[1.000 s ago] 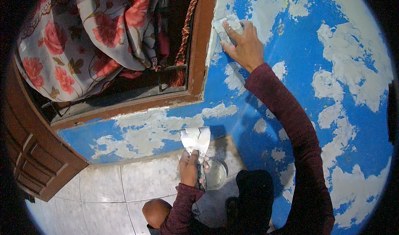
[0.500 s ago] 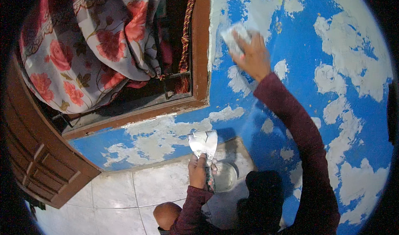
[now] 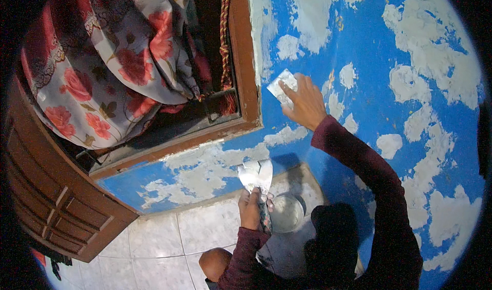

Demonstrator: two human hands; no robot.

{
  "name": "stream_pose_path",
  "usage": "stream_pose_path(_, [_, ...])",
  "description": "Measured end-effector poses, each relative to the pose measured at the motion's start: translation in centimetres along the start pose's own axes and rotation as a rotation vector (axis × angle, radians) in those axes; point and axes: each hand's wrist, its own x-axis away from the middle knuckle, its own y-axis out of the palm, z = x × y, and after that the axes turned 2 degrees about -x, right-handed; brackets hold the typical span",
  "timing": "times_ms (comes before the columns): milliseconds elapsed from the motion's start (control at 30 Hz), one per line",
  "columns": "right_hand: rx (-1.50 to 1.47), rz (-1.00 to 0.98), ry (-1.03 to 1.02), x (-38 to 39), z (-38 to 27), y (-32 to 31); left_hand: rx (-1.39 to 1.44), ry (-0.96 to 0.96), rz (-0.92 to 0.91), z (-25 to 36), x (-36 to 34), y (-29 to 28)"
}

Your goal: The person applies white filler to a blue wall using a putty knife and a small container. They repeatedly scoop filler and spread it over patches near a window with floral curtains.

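My right hand [image 3: 307, 103] grips a small flat whitish putty spreader [image 3: 283, 88] by one side, its face against the blue wall [image 3: 307, 154] just right of the window frame. Fingers lie along the spreader's edge. Lower down, my left hand [image 3: 251, 210] is closed round the dark, stained handle of a putty knife [image 3: 254, 176]. Its wide blade points up and is smeared with white paste. Behind that hand, a round whitish tub [image 3: 288, 214] rests on the tiled floor; the hand hides part of its left side. Pale putty patches [image 3: 389, 145] cover much of the wall.
A brown wooden window frame [image 3: 249, 64] borders the wall, with a floral curtain [image 3: 110, 80] bunched inside and a twisted cord with a tassel [image 3: 225, 44]. At left is a brown panelled door [image 3: 61, 208]. White floor tiles [image 3: 159, 241] lie below. My bare knee or foot shows near the lower edge.
My right hand has moved down the wall with the spreader, baring a putty patch above it. The left hand keeps the putty knife nearly in place; the whole view has shifted slightly.
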Motion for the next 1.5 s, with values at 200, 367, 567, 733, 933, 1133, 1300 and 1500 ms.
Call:
stream_pose_path(200, [0.021,0.265,0.039,-4.4,1.5,-2.6,0.02,-0.011,-0.03,-0.6,-0.4,-0.4])
stream_pose_path(367, [0.026,0.004,-0.047,-2.3,2.0,-2.2,0.035,-0.027,0.009,-0.4,-0.3,-0.3])
stream_pose_path(567, [-0.003,0.407,-0.365,-10.6,7.4,-7.6,0.0,-0.021,-0.011,-0.8,-0.7,-0.2])
stream_pose_path(733, [0.041,0.459,-0.584,-18.8,9.5,-11.5,-0.012,-0.019,0.01,-0.9,-1.1,-0.2])
stream_pose_path(933, [0.108,0.516,-0.648,-21.3,9.3,-10.5,0.018,-0.02,-0.004,-1.8,-2.2,-1.0])
stream_pose_path(1133, [0.125,0.547,-0.668,-21.8,9.3,-10.1,0.054,-0.013,0.005,-2.3,-2.9,-0.6])
stream_pose_path(1300, [0.25,0.511,-0.614,-22.2,9.5,-10.3,0.008,-0.036,-0.023,-2.2,-3.1,-0.4])
stream_pose_path(1500, [0.218,0.458,-0.64,-21.1,6.4,-12.2,0.003,-0.038,-0.005,-1.8,-2.5,0.1])
